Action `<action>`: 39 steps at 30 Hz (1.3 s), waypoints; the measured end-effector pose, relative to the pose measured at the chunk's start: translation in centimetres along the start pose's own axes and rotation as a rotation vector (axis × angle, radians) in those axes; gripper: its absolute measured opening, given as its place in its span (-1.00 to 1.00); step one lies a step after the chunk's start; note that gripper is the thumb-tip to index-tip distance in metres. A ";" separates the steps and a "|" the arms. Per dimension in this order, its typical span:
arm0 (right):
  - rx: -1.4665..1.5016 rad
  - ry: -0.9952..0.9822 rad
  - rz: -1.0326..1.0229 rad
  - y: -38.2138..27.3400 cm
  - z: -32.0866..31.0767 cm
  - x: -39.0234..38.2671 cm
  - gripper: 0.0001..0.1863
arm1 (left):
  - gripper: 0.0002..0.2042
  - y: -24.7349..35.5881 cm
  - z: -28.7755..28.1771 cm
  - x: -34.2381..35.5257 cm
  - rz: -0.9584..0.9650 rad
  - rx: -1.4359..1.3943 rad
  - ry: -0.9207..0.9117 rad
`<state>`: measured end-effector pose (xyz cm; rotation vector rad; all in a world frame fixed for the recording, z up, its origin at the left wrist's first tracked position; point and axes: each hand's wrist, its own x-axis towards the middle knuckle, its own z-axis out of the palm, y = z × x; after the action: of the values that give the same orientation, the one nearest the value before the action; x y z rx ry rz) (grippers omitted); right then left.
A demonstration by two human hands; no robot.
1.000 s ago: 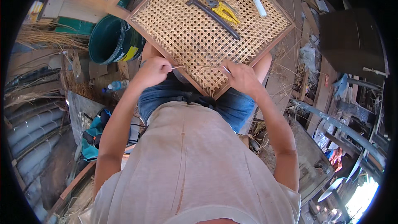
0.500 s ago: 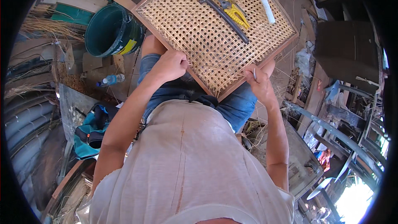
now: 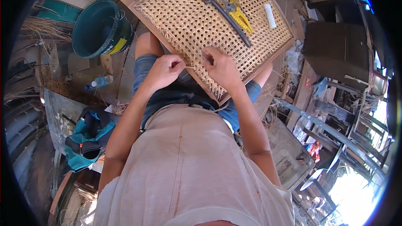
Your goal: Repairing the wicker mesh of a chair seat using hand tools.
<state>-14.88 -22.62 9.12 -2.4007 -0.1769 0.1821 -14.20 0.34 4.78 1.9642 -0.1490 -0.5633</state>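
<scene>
A wood-framed panel of woven cane (image 3: 176,21) lies tilted across my lap, loose strand ends bristling along its near edges. My left hand (image 3: 166,71) is closed in a pinch at the left frame edge, a thin pale cane strand (image 3: 189,67) showing at its fingertips. Over the near part of the weave is my right hand (image 3: 222,68), fingers curled inward; what they hold, if anything, is hidden. Farther up on the cane rest a dark hammer (image 3: 229,20), yellow-handled pliers (image 3: 238,16) and a short white stick (image 3: 270,16).
A dark green bucket (image 3: 79,37) stands to the left, with a plastic bottle (image 3: 101,82) lying nearer. A teal and black bag (image 3: 90,138) sits at lower left. On the right are a dark brown box-shaped piece (image 3: 335,52), a long metal bar (image 3: 310,115) and scattered scraps.
My right hand has moved left from the right frame edge to over the weave, near my left hand. My left hand stays by the left edge. The whole view has shifted slightly.
</scene>
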 end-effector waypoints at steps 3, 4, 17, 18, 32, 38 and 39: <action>-0.126 0.149 -0.107 2.9 -0.2 1.0 -0.70 | -0.81 -2.6 -0.3 0.1 0.030 -0.216 -0.051; -0.164 0.168 -0.194 4.0 -0.4 1.1 -0.72 | -0.81 -3.2 -0.3 0.2 0.055 -0.222 -0.056; -0.314 0.500 -0.156 7.0 -5.2 10.8 -0.81 | -0.74 -0.2 -1.8 8.7 0.509 0.536 0.744; -0.316 0.502 -0.167 7.3 -5.1 11.6 -0.81 | -0.74 -1.4 -1.8 9.1 0.510 0.535 0.755; 0.118 0.337 -0.111 2.5 -10.8 13.8 -0.69 | -0.81 -1.5 -2.0 10.2 0.482 0.453 0.777; 1.330 0.071 -0.073 -2.9 -2.0 3.5 -0.77 | -0.82 -2.0 -1.5 10.0 0.479 0.471 0.781; 1.447 0.089 -0.042 -2.9 -0.2 2.6 -0.66 | -0.82 -2.1 -1.4 10.1 0.503 0.468 0.809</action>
<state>-12.50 -20.19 10.97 -0.9600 -0.0166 0.1108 -4.98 -1.08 0.19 2.3318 -0.2647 0.6541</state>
